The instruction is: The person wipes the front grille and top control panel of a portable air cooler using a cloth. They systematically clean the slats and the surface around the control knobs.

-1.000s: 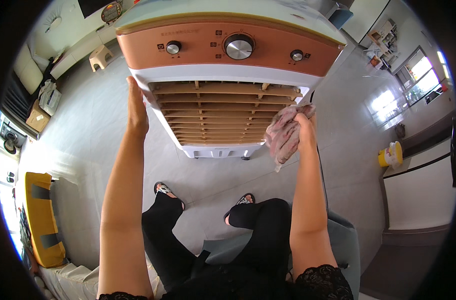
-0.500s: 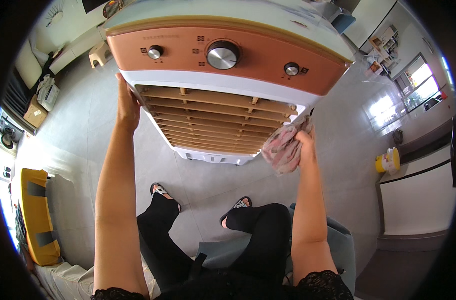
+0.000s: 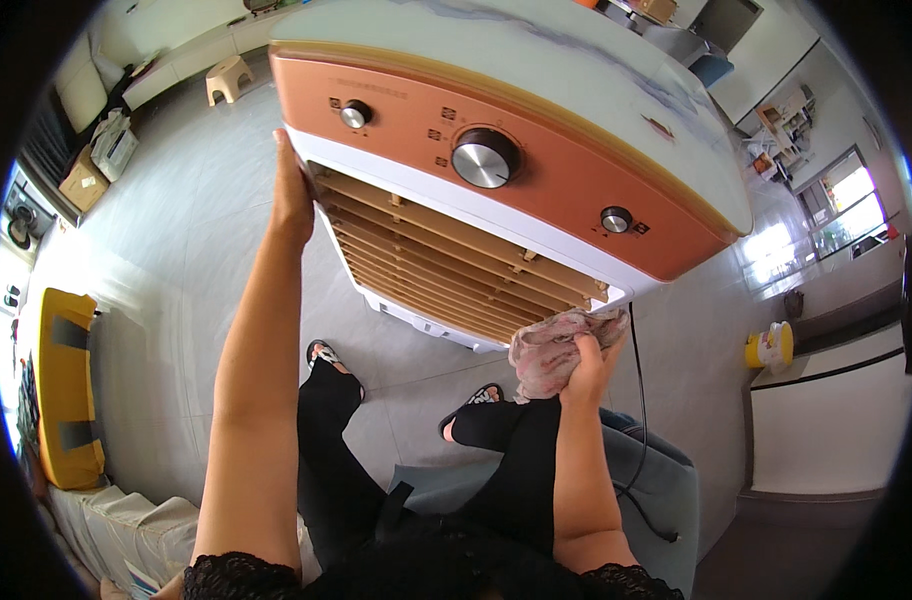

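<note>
An air cooler (image 3: pixel 446 240) stands before me, turned so that its right side is nearer. It has a copper-coloured control panel (image 3: pixel 396 125) with three knobs, a pale marbled top (image 3: pixel 536 60) and tan louvres (image 3: pixel 426 235). My left hand (image 3: pixel 294 192) lies along its left side, the fingers stretched out against the casing. Bunched in my right hand (image 3: pixel 592 368) is a greyish-pink cleaning rag (image 3: pixel 551 352). The rag touches the lower right corner of the white frame around the louvres.
A black power cord (image 3: pixel 641 400) hangs behind my right hand to the blue-grey seat (image 3: pixel 666 470) under me. A yellow padded piece (image 3: pixel 68 390) stands at the left, a beige stool (image 3: pixel 228 78) at the far left. To the right are a yellow-and-white bucket (image 3: pixel 771 346) and a white cabinet (image 3: pixel 826 420).
The air cooler has swung round, its right side coming nearer and lower in view. My right hand has moved nearer with the rag. The power cord now shows.
</note>
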Available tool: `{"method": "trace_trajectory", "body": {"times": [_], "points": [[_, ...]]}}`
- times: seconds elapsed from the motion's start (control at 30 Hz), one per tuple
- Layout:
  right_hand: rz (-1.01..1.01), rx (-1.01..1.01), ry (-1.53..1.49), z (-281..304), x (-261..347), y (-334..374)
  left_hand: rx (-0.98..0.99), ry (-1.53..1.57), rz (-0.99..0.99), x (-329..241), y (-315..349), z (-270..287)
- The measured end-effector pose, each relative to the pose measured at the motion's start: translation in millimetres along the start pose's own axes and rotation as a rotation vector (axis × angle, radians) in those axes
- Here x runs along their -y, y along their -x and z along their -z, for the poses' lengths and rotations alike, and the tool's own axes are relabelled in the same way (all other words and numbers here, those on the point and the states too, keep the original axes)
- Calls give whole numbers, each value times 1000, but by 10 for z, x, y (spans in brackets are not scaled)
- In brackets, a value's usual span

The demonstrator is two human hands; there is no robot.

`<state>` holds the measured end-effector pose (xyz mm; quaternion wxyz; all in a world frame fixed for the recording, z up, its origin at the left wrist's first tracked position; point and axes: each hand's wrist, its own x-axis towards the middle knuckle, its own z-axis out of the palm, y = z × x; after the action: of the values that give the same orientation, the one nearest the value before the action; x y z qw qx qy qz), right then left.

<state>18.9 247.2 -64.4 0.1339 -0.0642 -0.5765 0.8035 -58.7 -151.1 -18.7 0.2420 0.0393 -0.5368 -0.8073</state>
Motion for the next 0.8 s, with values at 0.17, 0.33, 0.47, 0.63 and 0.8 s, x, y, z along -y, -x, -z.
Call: {"method": "trace_trajectory", "body": {"times": [0.17, 0.33, 0.47, 0.63, 0.8], "points": [[420, 92, 135, -385, -45, 777, -313, -217, -126, -19, 721, -176], [765, 417, 482, -1041, 428, 758, 128, -139, -313, 106, 2108, -924], [581, 662, 515, -1237, 595, 591, -30, -172, -182, 199, 2118, -1159], [1203, 326, 853, -1017, 1095, 361, -436, -23, -242, -293, 1311, -1027], [1693, -51, 921, -1144, 1461, -225, -563, -450, -609, 114, 1258, -1614]]}}
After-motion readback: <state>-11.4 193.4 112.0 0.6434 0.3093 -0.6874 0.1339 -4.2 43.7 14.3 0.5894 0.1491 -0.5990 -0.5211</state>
